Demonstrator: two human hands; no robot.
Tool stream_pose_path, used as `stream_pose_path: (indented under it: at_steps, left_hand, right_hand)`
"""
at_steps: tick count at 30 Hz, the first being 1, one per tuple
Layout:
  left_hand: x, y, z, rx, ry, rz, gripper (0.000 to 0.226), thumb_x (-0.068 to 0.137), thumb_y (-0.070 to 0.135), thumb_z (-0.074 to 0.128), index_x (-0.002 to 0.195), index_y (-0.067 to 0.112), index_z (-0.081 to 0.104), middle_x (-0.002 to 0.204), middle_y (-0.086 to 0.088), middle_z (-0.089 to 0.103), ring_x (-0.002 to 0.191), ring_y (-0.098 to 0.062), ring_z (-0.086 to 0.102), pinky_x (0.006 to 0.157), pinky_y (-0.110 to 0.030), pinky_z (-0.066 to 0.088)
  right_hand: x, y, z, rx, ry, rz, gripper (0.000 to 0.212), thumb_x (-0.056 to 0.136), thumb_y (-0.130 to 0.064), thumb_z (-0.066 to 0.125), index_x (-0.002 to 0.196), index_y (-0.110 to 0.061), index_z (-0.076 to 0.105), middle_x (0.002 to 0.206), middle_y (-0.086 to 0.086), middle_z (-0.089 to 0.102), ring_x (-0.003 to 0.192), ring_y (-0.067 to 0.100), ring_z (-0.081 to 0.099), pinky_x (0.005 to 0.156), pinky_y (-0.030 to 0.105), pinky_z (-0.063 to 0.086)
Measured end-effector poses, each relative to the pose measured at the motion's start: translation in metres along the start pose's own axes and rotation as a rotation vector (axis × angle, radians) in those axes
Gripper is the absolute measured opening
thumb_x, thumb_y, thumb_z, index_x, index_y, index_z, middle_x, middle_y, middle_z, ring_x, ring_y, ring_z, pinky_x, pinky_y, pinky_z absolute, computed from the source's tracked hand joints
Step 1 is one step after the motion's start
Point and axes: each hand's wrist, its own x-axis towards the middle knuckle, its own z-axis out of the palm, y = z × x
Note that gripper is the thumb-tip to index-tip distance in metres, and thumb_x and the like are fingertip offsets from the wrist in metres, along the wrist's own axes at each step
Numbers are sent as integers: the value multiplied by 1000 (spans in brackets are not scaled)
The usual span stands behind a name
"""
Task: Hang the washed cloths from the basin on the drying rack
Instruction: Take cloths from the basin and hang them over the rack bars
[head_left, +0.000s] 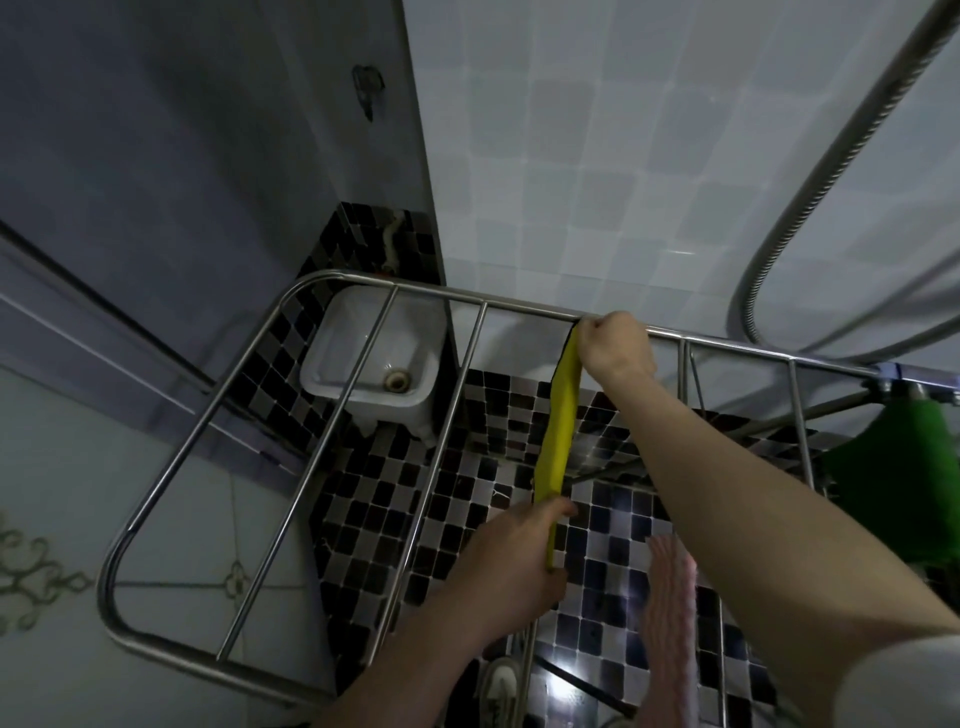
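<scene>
A yellow cloth (560, 431) lies stretched along one rod of the steel drying rack (291, 457), seen edge-on from above. My right hand (613, 349) grips its far end at the rack's back rail. My left hand (514, 558) pinches its near end lower down. A pink-and-white cloth (670, 613) hangs over the rod to the right. A green cloth (904, 467) hangs at the rack's right end. No basin with cloths shows.
A small white floor sink (376, 358) sits in the corner under the rack. Black-and-white mosaic tiles cover the floor. A metal shower hose (810, 197) loops against the white tiled wall at right. A door stands at left. A shoe (498, 686) shows below.
</scene>
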Motion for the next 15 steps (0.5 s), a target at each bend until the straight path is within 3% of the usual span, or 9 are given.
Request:
stream_pose_path:
  at_steps: [4, 7, 10, 15]
  left_hand:
    - [-1, 1, 0, -82, 33, -36, 73, 88, 28, 66, 144, 43, 21, 97, 5, 52, 71, -4, 50, 71, -26, 51]
    - [2, 2, 2, -174, 94, -106, 73, 91, 32, 60, 147, 39, 14, 86, 2, 59, 70, -11, 60, 64, -29, 55]
    - [5, 2, 1, -158, 31, -140, 84, 87, 25, 64, 148, 41, 9, 80, -3, 60, 67, -16, 62, 57, -27, 53]
    - [11, -4, -8, -249, -120, -211, 93, 81, 23, 73, 148, 41, 12, 70, 3, 58, 46, 4, 53, 40, -10, 35]
  right_hand:
    - [-10, -5, -5, -53, -230, -12, 53, 98, -52, 36, 75, -8, 55, 85, 10, 59, 85, 28, 56, 81, 36, 44]
    - [-22, 0, -9, -54, -282, -10, 44, 97, -44, 47, 73, -8, 52, 73, 8, 54, 67, 22, 53, 69, 33, 43]
    - [-41, 10, -14, 73, -398, 33, 36, 96, -37, 55, 74, -8, 54, 68, 10, 56, 55, 21, 53, 55, 31, 48]
    - [-96, 34, -23, 70, -590, 23, 24, 98, -32, 52, 96, -9, 60, 78, 7, 64, 61, 17, 63, 46, 22, 49]
